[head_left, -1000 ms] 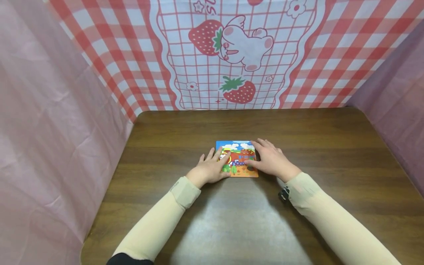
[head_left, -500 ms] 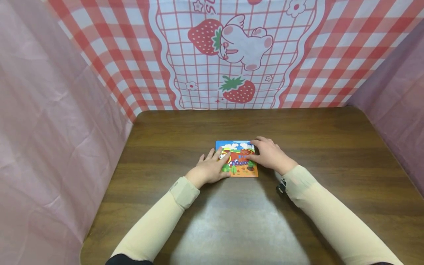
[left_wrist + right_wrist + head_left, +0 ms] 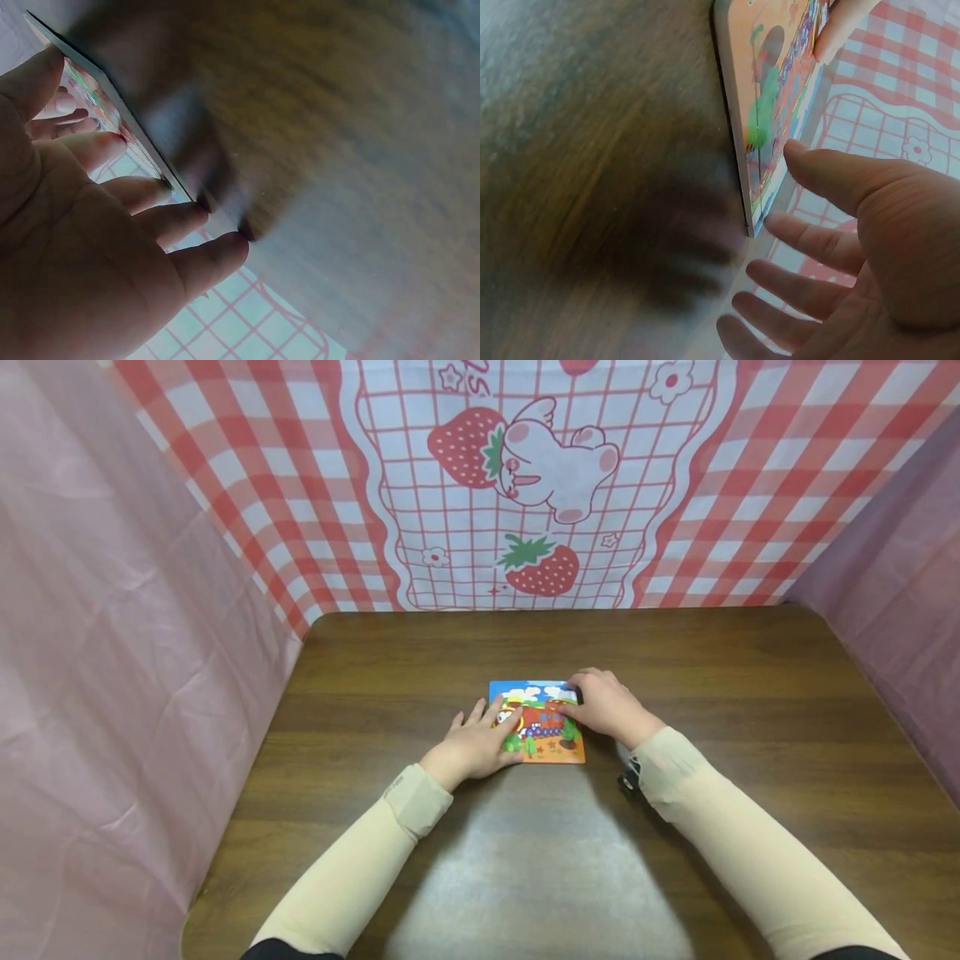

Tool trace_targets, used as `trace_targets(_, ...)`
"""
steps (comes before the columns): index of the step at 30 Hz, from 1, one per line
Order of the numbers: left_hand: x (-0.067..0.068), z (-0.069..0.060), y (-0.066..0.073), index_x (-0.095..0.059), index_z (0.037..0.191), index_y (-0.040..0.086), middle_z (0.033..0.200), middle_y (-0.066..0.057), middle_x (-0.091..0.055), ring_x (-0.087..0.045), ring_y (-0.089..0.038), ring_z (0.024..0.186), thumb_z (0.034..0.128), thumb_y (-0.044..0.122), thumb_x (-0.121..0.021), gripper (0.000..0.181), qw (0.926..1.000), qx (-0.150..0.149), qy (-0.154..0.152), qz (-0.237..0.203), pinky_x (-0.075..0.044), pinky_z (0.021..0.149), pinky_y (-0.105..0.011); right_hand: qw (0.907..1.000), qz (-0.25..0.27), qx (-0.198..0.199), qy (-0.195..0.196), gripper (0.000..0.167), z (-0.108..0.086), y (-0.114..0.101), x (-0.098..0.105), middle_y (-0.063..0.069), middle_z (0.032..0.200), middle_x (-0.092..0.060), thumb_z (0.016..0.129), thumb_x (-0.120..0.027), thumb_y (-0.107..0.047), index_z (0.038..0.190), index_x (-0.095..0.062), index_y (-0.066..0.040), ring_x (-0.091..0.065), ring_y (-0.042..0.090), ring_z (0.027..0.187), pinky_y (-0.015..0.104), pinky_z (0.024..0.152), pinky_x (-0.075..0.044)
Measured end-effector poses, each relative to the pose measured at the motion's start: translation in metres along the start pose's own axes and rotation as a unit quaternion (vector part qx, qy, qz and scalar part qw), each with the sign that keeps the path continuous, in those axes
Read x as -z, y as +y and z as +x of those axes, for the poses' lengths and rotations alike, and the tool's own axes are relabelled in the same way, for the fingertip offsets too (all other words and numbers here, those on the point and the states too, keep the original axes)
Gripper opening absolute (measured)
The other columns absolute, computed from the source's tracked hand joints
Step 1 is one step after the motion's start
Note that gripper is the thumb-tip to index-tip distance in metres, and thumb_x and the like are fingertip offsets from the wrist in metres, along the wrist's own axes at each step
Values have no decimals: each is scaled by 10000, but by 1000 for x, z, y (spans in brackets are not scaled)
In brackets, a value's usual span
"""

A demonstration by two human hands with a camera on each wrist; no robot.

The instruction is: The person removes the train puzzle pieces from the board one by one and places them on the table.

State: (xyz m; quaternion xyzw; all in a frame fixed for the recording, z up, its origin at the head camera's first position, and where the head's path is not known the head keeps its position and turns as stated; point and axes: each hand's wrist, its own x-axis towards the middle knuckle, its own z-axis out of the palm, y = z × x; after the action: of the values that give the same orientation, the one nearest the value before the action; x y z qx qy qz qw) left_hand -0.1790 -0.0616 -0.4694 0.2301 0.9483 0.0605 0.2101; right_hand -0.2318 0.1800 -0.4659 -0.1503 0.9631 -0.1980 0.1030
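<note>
A thin, square, puzzle-like board point(image 3: 538, 750) with a colourful cartoon train picture lies flat on the table. My left hand point(image 3: 472, 748) rests on its left part, fingers spread, the thumb near the front edge. In the left wrist view, the board's edge point(image 3: 124, 109) runs beneath several fingers of that hand, and the outer fingertips touch the tabletop. My right hand point(image 3: 611, 707) is over the upper right part, thumb and index finger touching it. From the right wrist, a seam shows across the picture board point(image 3: 759, 112); the other fingers of the right hand point(image 3: 907, 240) extend loosely past its corner.
The brown wooden table point(image 3: 360, 693) surrounds the board. A red checked cloth point(image 3: 675, 568) with strawberries hangs behind it, and pink curtains point(image 3: 135, 610) stand at the sides. A small black device point(image 3: 628, 782) sits under the right wrist.
My right hand has shifted slightly toward the back, its thumb sliding up the board and uncovering the tree picture at the lower right. The left hand and board have stayed in place.
</note>
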Motion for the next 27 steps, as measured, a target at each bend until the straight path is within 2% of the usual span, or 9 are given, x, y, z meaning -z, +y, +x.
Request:
trace_targets(7,-2,-1,-1,-185,1644,348,1700,-80,-30,-77,-382,1523,1018,596,-492,740,10000,-12,-8,-23,-174,1162,-605,9998,110,136,119,466,6,1,-3,250,1192,-653,922,-772,-279,1195,-677,87,-583,423,1139,557,1008,-432)
trace_targets(12,-3,-1,-1,-186,1642,362,1701,-76,-30,-77,-379,1523,1016,598,-494,737,10000,2,-4,6,-179,1161,-604,9998,173,-46,105,400,13,0,-3,231,1114,-645,932,-757,-248,1145,-678,81,-594,374,1047,531,946,-475)
trace_targets(20,0,0,1,-160,1640,387,1701,-66,-17,-72,-373,1525,1014,610,-483,739,10000,58,-48,63,-182,1161,-601,9994,175,-308,-25,300,18,-4,5,197,1065,-601,955,-727,-238,1046,-677,44,-535,346,989,511,906,-461)
trace_targets(27,0,2,1,-163,1639,385,1700,-68,-18,-82,-374,1523,1010,621,-477,742,9999,57,-28,155,-199,1154,-608,9995,209,-227,81,254,20,-2,6,192,1041,-589,949,-724,-211,993,-672,34,-541,352,979,502,888,-457)
